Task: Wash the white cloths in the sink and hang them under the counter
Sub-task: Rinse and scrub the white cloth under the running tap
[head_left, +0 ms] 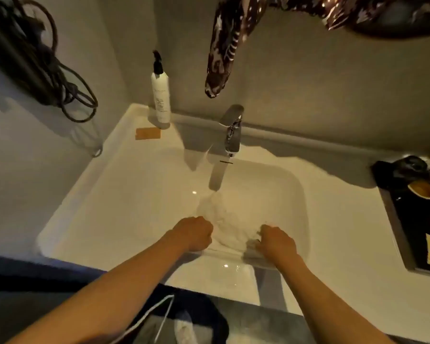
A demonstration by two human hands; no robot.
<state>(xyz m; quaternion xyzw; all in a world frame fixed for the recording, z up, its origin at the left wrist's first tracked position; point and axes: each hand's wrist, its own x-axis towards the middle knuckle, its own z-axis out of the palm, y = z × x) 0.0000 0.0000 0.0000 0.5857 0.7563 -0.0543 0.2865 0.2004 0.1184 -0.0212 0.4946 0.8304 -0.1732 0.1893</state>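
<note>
Gripping the white cloth (224, 219) from both ends, my left hand (196, 233) and right hand (277, 242) stretch it crosswise in the sink (301, 194), beneath the faucet (230, 135).

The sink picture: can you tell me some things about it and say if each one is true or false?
1. Both hands, left hand and right hand, grip the white cloth. True.
2. The cloth lies on the floor. False: it is in the sink.
3. A pump bottle stands behind the sink. True.
4. The faucet is dry. False: water runs from it onto the cloth.
</note>
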